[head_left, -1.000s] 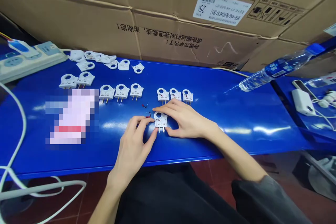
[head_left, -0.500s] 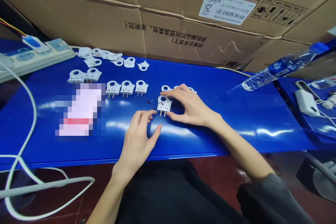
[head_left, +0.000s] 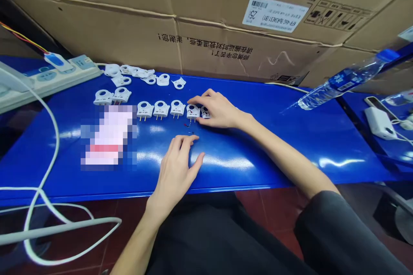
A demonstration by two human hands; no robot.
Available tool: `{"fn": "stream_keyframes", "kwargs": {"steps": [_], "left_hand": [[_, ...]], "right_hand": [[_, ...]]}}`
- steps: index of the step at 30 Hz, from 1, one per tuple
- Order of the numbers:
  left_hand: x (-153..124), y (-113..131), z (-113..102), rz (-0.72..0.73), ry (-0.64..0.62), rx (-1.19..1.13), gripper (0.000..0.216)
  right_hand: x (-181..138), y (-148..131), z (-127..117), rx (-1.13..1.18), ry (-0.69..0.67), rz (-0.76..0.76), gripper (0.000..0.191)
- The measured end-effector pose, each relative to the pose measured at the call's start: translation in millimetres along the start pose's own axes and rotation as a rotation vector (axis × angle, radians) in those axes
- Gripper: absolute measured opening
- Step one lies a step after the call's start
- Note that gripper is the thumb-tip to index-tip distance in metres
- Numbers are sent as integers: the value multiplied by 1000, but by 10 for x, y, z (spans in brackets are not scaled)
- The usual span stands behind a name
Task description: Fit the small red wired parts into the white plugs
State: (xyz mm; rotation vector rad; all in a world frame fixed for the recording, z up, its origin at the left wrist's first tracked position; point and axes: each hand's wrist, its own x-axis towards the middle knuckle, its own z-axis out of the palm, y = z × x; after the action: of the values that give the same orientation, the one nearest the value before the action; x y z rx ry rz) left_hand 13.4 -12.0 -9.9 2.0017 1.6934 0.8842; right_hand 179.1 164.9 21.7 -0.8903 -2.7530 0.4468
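My right hand [head_left: 217, 109] grips a white two-pin plug [head_left: 192, 114] with a round hole at its top, the index finger above and the thumb below. This plug stands at the right end of a row of similar plugs [head_left: 161, 110]. Another plug [head_left: 205, 113] is partly covered by my right hand. My left hand [head_left: 177, 161] rests over the blue table, fingers curved and apart, holding nothing. Just beyond its fingertips lie a small red-and-black part [head_left: 187, 125] and a tiny dark piece [head_left: 193, 132].
White covers [head_left: 163, 79] lie along the back by a cardboard box [head_left: 213, 13]. Two more plugs [head_left: 121, 95] sit near a pixelated pink item [head_left: 111, 133]. A power strip [head_left: 48, 77] and cables [head_left: 53, 154] are at left, a water bottle [head_left: 348, 79] at right.
My right hand has carried the plug back and to the left, into line with the row. My left hand stays about where it was; the view has shifted slightly.
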Motion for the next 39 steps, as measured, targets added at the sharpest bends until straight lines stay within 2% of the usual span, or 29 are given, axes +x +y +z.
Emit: {"fn": "stream_keyframes", "kwargs": {"steps": [8,13,17,21,26,28,31,34,39], "left_hand": [[7,-9,5,23,1,16,34],[15,-5,2,22,14,-8,30],[19,11,-13,-26,79,-70,25],[19,8,-36,-79,160,-75,23],[8,-68,-81,-129,305,69,21],[4,-103,-102,-126,309,160,21],[13,-133,-136,-107,230,201,20],[59,-153,-175,-91,130,232,28],[209,-217,-227,-34,16,397,53]], "right_hand": [[109,-127,-108,-82,-20,-6,66],[342,-265,7,-113,-13,-21,72],[486,-290,127,-146,-65,-36,72],[498,-298,102,-155,-53,-44,70],[212,-336,-144,-141,5,-67,75],[-5,-388,-255,-147,11,-73,75],[-368,-506,-352,-200,-45,-55,78],[-662,-605,-320,-176,-109,-43,76],[-821,-655,-172,-136,-163,-29,66]]}}
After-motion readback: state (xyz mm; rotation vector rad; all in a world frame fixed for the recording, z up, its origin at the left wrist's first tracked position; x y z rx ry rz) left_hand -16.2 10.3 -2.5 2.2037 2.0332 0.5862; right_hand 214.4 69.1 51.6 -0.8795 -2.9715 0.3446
